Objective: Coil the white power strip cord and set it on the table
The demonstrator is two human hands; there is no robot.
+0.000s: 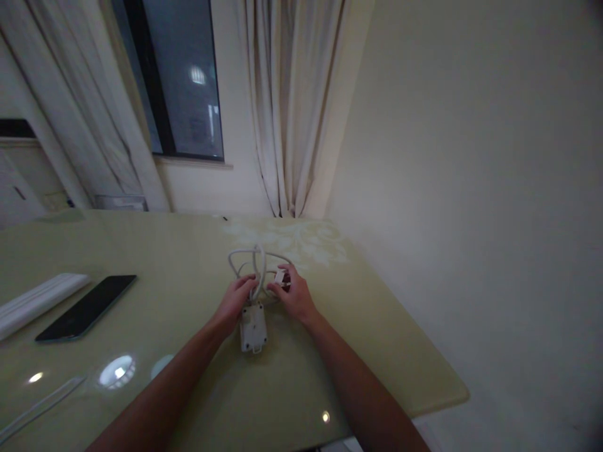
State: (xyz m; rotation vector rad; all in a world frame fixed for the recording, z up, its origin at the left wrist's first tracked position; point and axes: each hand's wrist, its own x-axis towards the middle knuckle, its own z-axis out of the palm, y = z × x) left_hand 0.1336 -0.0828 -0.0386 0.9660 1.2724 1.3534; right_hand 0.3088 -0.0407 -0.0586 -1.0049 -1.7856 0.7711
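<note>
Around the white cable [262,262], close to where it meets a small white box, the fingers of my left hand [234,302] are closed. That box [254,328] has dark screw holes near its corners and a small loop at its near end; it looks like the back of a short power strip. My right hand [296,292] pinches a white plug [279,277] between thumb and fingers, just right of the cable. Loose loops of the cable rise and spread beyond both hands. The plug's far side is partly hidden by the fingers.
On the left of the glossy pale green table [377,351] lie a black phone [87,309] and a long white object [40,300]. A thin white cord [40,405] lies at the near left. A wall [471,188] borders the right side; curtains [292,107] hang behind.
</note>
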